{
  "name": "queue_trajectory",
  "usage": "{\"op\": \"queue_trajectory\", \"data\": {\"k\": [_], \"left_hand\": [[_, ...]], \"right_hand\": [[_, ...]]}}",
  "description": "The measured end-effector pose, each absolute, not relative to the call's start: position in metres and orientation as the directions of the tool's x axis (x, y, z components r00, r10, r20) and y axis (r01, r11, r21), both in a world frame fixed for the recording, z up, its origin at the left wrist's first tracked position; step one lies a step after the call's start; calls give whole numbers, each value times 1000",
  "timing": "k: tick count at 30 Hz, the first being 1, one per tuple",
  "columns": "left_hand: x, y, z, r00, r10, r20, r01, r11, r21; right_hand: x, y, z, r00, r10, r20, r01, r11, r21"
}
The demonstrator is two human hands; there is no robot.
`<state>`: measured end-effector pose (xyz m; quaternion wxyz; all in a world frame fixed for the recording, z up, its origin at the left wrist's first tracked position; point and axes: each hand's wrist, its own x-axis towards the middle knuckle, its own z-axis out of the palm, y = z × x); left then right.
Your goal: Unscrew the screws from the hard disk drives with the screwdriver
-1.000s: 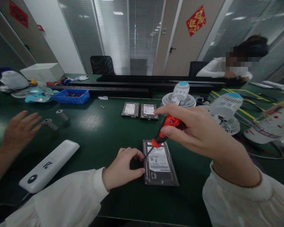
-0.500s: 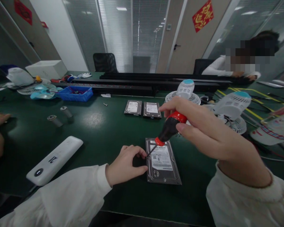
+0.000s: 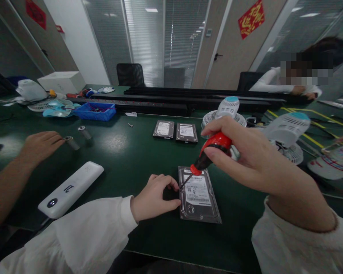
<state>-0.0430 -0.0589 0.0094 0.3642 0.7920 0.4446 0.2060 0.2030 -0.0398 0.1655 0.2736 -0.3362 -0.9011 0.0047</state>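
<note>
A hard drive lies flat on the green table in front of me, its white label facing up. My left hand is at its left edge, thumb and curled fingers spaced apart, their tips bracing that side. In my right hand is a screwdriver with a red and black handle, gripped between thumb and fingers. Its thin shaft slants down to the left, and the tip meets the drive's left edge by my left fingertips. The screw under the tip is too small to make out.
Two more hard drives lie farther back. A white power bank rests at left, near another person's hand and two metal cylinders. Behind are a blue tray and black bars; white fans stand at right. Another person sits across.
The other person's hand at left has reached in to a metal cylinder. My right hand and the screwdriver handle have turned slightly; the tip stays at the drive's left edge. The view has shifted slightly.
</note>
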Motion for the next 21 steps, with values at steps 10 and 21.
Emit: {"op": "queue_trajectory", "data": {"k": [10, 21], "left_hand": [[-44, -58, 9, 523, 853, -9, 558, -334, 760], [-44, -58, 12, 532, 847, -9, 544, -334, 770]], "right_hand": [[203, -39, 165, -656, 571, 494, 553, 809, -201], [201, -42, 171, -635, 624, 455, 586, 773, -244]]}}
